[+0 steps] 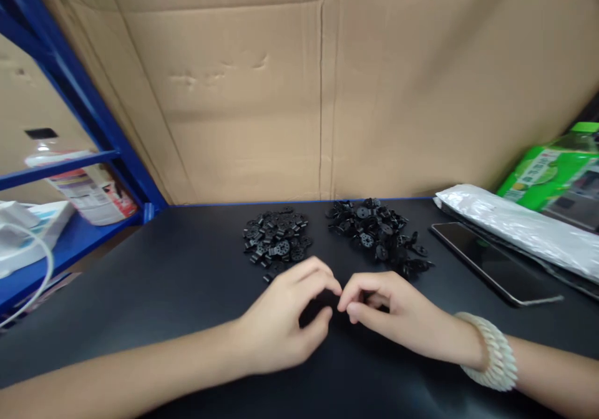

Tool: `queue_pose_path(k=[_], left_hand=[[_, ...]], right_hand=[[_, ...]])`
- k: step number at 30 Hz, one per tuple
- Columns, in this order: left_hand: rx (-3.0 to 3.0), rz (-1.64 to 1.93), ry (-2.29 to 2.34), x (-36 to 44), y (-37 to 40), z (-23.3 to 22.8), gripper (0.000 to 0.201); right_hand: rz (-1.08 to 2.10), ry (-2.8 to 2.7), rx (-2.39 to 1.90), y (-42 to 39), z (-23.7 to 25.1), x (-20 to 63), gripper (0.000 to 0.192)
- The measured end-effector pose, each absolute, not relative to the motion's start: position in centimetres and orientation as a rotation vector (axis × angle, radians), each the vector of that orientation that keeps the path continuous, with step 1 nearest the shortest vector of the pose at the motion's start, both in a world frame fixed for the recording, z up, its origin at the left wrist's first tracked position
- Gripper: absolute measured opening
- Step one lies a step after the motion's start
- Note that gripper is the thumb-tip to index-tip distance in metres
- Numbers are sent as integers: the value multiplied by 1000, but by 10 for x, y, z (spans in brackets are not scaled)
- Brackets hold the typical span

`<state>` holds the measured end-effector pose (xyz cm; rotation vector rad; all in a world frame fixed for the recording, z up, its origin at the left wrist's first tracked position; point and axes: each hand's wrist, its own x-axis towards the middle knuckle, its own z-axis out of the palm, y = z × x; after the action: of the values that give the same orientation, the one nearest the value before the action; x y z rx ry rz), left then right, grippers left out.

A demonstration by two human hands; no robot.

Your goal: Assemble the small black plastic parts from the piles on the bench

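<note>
My left hand (299, 319) and my right hand (390, 310) meet fingertip to fingertip low over the black tabletop (187, 288). The fingers of both are curled in toward the thumbs, as in a pinch. Whatever they hold, if anything, is too small and dark to make out against the table. Just beyond my left hand lies a heap of small black plastic parts (276, 235), with round perforated discs and short clip-like pieces. A second heap of black disc-shaped parts (377, 229), more loosely spread, lies beyond my right hand. A pale braided band circles my right wrist.
On the right lie a phone (491, 260) and a white plastic package (524, 226), with a green-labelled bottle (543, 169) behind. A blue metal shelf (93, 244) on the left holds a plastic bottle (96, 191) and a white cable (47, 263). Cardboard (243, 95) walls the back.
</note>
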<state>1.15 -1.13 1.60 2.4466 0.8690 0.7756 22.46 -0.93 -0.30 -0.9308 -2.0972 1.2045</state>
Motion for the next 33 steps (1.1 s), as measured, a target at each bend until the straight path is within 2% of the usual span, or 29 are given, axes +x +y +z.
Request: queue_pose_path(k=[4,8,12,17,22,28,33], left_hand=[[2304,688,921,17,-20,3,30],[2227,673,1012,15,-13,-1,26],[2229,660,999,15,-12,-2,25],[2237,659,997,16,-14,-2,25],[2236,661,985,16,-14,-1,25],[2241,658,982,16,-14,-1,23],[2248,659,987,16,-14,-2,23]], right_hand=[[938,-2237,-832,1,13,239,7],[410,-2185,-957,26,38,276,9],[237,-2450,-971,53,53,317,12],[329,-2648,-988,64,49,329,18],[415,-2601,-971,65,44,322,22],[640,-2366,-1001,64,48,322,23],[806,-1880,-1214,60,43,313,23]])
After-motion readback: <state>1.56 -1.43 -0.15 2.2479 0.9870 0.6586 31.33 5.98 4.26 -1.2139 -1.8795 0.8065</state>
